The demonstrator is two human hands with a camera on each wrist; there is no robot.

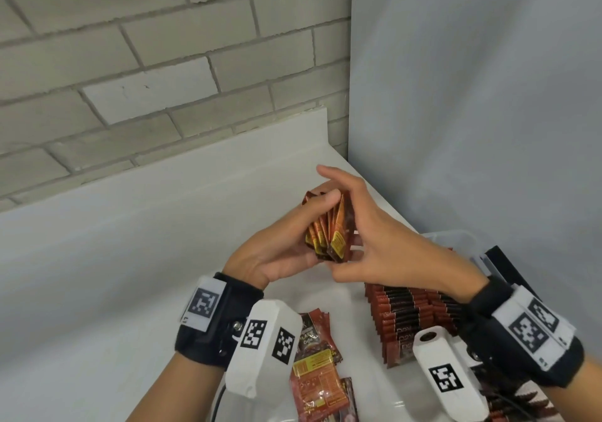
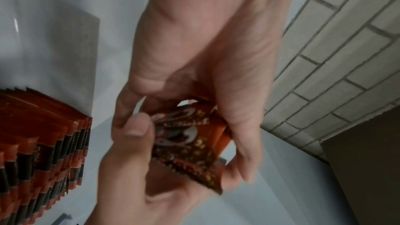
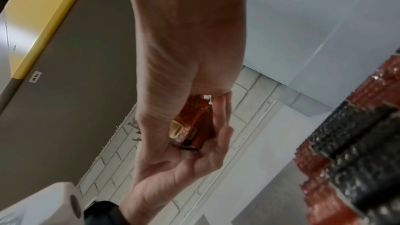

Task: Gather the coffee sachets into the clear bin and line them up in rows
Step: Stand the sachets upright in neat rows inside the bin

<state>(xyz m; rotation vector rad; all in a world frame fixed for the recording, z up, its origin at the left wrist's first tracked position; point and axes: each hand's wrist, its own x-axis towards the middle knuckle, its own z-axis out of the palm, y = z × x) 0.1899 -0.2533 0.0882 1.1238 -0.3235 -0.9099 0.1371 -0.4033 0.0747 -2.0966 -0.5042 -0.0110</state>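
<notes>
A bundle of red-brown coffee sachets (image 1: 329, 229) is held upright above the white counter (image 1: 163, 291), between both hands. My left hand (image 1: 290, 242) grips it from the left, thumb pressed on its upper edge. My right hand (image 1: 365, 229) curls round it from the right, thumb under the bottom and index finger lifted off. In the left wrist view the bundle (image 2: 188, 143) sits pinched between both hands. The clear bin (image 1: 456, 237) stands at the right with rows of upright sachets (image 1: 407, 317) inside. Loose sachets (image 1: 316, 359) lie on the counter by my left wrist.
A grey brick wall (image 1: 146, 63) and a white upstand (image 1: 195, 177) close the back. A pale grey panel (image 1: 472, 96) closes the right side. A dark flat object (image 1: 503, 260) lies beyond the bin.
</notes>
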